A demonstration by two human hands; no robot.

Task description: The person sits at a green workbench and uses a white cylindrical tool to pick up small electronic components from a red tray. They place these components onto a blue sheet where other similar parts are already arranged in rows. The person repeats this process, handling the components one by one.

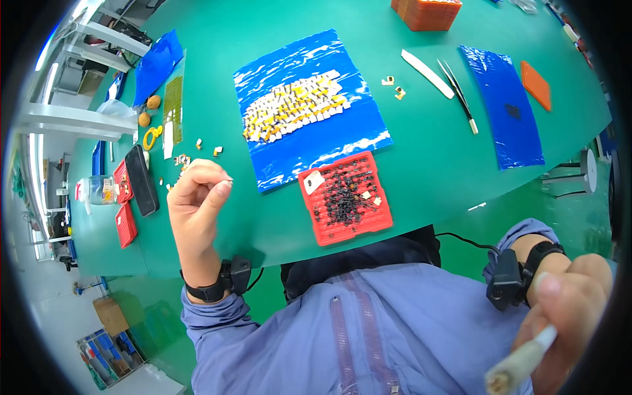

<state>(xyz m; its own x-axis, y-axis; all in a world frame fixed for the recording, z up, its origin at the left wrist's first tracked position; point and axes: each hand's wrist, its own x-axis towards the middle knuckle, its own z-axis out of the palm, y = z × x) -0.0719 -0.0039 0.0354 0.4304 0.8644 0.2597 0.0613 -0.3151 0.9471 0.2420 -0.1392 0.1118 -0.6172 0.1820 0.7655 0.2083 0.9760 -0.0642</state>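
1. White, rod-shaped stick with a brownish end (522, 364): in the head view it is at the lower right, off the green tabletop (421, 145). The right hand (566, 309) pinches it between thumb and fingers, its brownish end toward the camera, a grip that probably gives fine control.
2. The left hand (199, 197) is above the table, thumb and forefinger tips pressed together; whether they pinch something tiny, I cannot tell. Small loose white-and-brown pieces (182, 159) lie just beside it.
3. The square red plastic tray (384, 222) sits at the near table edge, likely for easy reach; its raised rim presumably contains the tiny black parts (345, 201).
4. Touching the tray, a glossy blue sheet (309, 153) bears white-and-yellow pieces (296, 105) in close slanting rows, probably for order.
5. Black pointed tweezers (461, 99) lie farther right, unheld.
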